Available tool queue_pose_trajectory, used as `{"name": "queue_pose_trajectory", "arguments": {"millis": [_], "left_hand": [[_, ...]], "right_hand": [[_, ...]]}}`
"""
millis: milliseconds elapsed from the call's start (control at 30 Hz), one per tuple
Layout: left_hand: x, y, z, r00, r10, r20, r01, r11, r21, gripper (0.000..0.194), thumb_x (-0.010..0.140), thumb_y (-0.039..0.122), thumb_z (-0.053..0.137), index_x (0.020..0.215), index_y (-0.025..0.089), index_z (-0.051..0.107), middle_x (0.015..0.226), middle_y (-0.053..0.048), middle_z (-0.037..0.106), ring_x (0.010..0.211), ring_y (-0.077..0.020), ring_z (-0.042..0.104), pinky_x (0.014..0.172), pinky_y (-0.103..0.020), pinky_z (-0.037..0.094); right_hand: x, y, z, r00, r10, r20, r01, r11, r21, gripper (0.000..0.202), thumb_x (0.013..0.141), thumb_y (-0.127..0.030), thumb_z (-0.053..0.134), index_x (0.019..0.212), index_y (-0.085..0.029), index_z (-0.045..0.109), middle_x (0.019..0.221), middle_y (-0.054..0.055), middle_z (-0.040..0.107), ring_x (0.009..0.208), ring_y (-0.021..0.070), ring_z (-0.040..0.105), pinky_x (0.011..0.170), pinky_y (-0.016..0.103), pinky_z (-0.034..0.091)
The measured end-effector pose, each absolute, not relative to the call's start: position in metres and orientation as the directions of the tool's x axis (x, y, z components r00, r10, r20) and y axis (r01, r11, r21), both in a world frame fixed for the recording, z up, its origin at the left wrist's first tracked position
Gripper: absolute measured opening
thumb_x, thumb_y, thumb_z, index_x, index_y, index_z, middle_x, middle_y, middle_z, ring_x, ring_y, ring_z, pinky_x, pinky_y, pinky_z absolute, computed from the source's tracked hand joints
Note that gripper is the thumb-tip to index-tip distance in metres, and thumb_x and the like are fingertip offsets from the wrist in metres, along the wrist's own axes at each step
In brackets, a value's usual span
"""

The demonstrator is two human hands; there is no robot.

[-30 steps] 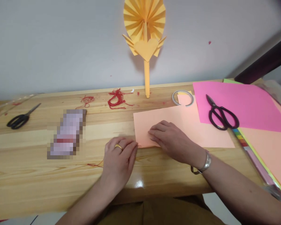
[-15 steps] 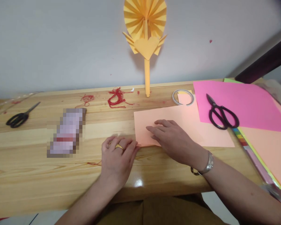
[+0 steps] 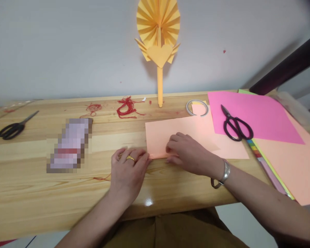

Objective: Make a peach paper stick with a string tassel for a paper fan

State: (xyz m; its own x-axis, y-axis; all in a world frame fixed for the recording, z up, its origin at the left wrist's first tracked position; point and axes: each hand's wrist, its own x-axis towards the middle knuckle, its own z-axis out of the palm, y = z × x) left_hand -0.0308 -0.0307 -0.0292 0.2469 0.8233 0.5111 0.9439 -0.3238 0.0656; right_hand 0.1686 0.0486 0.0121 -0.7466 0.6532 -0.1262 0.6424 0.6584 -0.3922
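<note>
On the counter (image 3: 54,196) in front of us lies the peach sheet (image 3: 160,134), its near edge rolled into a narrow strip. Our left hand (image 3: 127,172) pinches that edge at its left corner, fingers together. Our right hand (image 3: 187,153) rests on the sheet with fingers curled at the same edge; we cannot tell whether they grip it. The tape roll (image 3: 187,108) sits just beyond the sheet.
</note>
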Motion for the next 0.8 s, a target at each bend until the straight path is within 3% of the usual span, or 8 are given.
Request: {"name": "queue_pose_trajectory", "arguments": {"millis": [133,333,600,800], "left_hand": [[-0.031,-0.031,-0.031,0.251,0.821,0.513,0.945,-0.323,0.055,0.003,0.081,0.022,0.064,0.083,0.023,0.067,0.091,0.000,0.073,0.084,-0.0213,0.064,0.086,-0.042,0.040],[-0.031,-0.032,-0.031,0.252,0.820,0.514,0.947,-0.319,0.045,0.003,0.082,0.022,0.064,0.082,0.023,0.067,0.091,0.000,0.073,0.084,-0.0210,0.064,0.087,-0.043,0.039],[-0.031,-0.032,-0.030,0.249,0.813,0.526,0.948,-0.317,0.042,0.005,0.081,0.021,0.063,0.082,0.023,0.068,0.090,-0.001,0.074,0.083,-0.0209,0.064,0.089,-0.043,0.039],[-0.033,-0.031,-0.032,0.253,0.807,0.533,0.945,-0.323,0.042,0.005,0.081,0.020,0.064,0.082,0.024,0.067,0.091,-0.001,0.074,0.084,-0.0207,0.064,0.089,-0.044,0.039]], "right_hand": [[0.159,0.049,0.012,-0.742,0.640,-0.197,0.654,0.629,-0.420,0.013,0.080,-0.029,0.067,0.085,-0.017,0.063,0.090,0.004,0.060,0.084,0.0187,0.050,0.071,0.030,0.037],[0.152,0.054,0.014,-0.702,0.658,-0.273,0.709,0.606,-0.362,0.011,0.083,-0.028,0.064,0.080,-0.017,0.066,0.087,0.005,0.063,0.085,0.0195,0.051,0.070,0.030,0.035],[0.206,0.063,0.024,-0.643,0.687,-0.339,0.766,0.564,-0.309,0.014,0.083,-0.021,0.061,0.069,-0.018,0.063,0.082,0.004,0.062,0.089,0.0211,0.049,0.072,0.031,0.036],[0.260,0.059,0.022,-0.664,0.706,-0.248,0.730,0.540,-0.418,0.017,0.086,-0.021,0.055,0.070,-0.018,0.056,0.091,0.004,0.060,0.091,0.0201,0.049,0.080,0.035,0.039]]}}
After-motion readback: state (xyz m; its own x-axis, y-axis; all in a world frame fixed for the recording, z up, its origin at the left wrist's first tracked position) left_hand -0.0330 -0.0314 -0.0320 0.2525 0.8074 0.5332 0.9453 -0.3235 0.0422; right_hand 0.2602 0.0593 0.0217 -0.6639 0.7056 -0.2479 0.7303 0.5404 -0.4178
